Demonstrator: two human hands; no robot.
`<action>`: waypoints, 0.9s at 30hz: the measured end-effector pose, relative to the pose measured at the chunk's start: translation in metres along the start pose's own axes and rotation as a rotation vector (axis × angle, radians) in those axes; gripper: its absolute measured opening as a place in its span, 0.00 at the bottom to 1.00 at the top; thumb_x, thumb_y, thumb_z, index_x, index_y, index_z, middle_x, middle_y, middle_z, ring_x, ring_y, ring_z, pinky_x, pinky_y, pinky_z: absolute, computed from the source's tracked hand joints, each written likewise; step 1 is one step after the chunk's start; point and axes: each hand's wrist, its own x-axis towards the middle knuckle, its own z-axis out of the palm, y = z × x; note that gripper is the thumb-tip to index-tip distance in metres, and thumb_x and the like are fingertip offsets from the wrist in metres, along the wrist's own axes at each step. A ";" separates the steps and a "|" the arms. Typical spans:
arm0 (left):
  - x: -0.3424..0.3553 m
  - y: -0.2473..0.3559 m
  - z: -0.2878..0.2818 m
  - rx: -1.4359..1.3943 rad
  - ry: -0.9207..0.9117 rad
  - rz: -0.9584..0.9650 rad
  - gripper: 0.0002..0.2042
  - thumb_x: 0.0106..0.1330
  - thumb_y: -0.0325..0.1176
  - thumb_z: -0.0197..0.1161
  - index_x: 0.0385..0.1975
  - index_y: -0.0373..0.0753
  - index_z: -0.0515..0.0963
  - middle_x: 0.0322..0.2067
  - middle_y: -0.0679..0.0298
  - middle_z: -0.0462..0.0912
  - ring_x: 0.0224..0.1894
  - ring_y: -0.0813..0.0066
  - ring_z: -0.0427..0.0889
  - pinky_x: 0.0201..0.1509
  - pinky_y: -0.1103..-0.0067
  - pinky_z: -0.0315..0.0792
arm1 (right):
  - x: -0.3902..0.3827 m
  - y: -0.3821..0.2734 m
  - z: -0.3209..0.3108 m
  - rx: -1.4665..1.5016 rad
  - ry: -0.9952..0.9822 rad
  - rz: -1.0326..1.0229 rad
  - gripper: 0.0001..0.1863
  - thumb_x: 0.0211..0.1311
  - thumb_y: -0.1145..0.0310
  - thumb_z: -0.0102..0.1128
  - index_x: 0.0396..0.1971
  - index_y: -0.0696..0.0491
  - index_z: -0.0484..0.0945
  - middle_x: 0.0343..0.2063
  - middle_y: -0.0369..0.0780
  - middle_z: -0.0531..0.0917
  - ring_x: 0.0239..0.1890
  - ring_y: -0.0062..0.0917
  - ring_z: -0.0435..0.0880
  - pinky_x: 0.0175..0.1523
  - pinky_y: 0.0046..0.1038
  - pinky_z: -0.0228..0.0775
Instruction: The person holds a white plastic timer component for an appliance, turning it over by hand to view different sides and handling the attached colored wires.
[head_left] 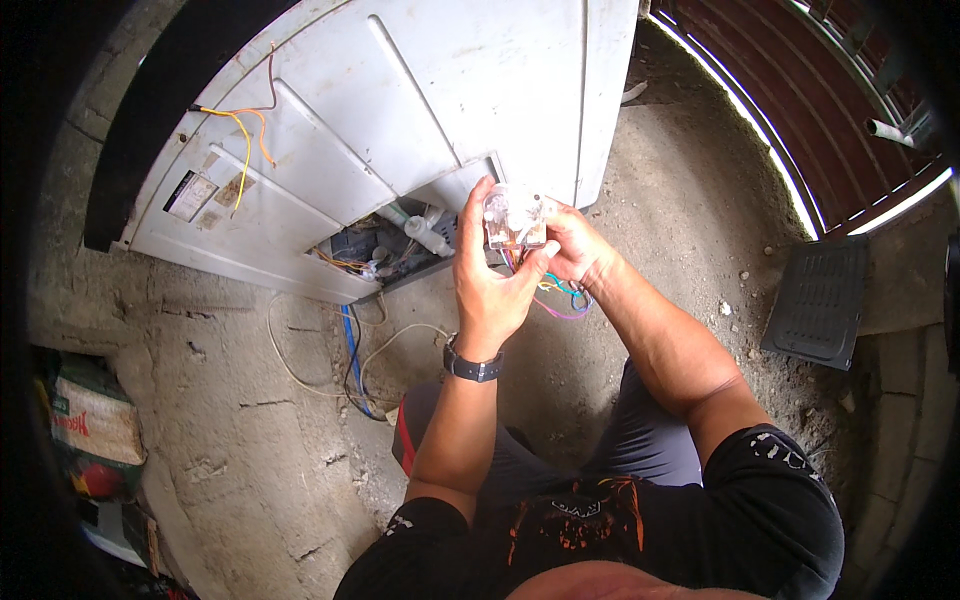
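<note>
Left hand (488, 290) and right hand (572, 243) pinch a boxy, glossy clear-plastic part (517, 228) between their fingertips. Thin coloured wires (568, 290) curl below it. Beyond the hands stands a white metal panel (480, 80) with pressed straight ribs; beneath lies rough, gritty concrete (230, 430).

Your left hand (490, 295) pointed ahead, its fingers (472, 215) extended away from you and its thumb (528, 275) slanting across toward your right hand (580, 247), which was bent inward. Both hands gripped close together. Your left forearm (460, 425) ran almost straight forward; your right forearm (665, 335) angled inward from an elbow (718, 393) set wide.
</note>
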 end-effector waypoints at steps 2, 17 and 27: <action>0.000 0.000 0.001 -0.013 -0.013 0.002 0.46 0.57 0.29 0.79 0.73 0.35 0.57 0.70 0.55 0.64 0.65 0.66 0.71 0.68 0.71 0.70 | 0.000 0.001 -0.004 0.020 -0.009 -0.017 0.23 0.71 0.64 0.61 0.62 0.56 0.73 0.54 0.43 0.83 0.54 0.32 0.83 0.60 0.38 0.77; 0.001 0.003 0.003 -0.120 -0.017 -0.040 0.46 0.57 0.28 0.79 0.73 0.35 0.56 0.71 0.55 0.62 0.68 0.65 0.68 0.71 0.70 0.66 | 0.003 0.008 -0.006 0.063 0.012 -0.057 0.21 0.71 0.63 0.61 0.59 0.55 0.75 0.50 0.41 0.84 0.48 0.28 0.85 0.49 0.31 0.82; 0.001 0.002 0.002 -0.161 -0.013 -0.063 0.44 0.58 0.26 0.77 0.73 0.35 0.56 0.70 0.57 0.63 0.65 0.67 0.71 0.68 0.71 0.69 | 0.003 -0.002 -0.002 0.123 -0.048 0.063 0.26 0.67 0.60 0.61 0.60 0.57 0.74 0.53 0.43 0.83 0.55 0.33 0.82 0.63 0.39 0.74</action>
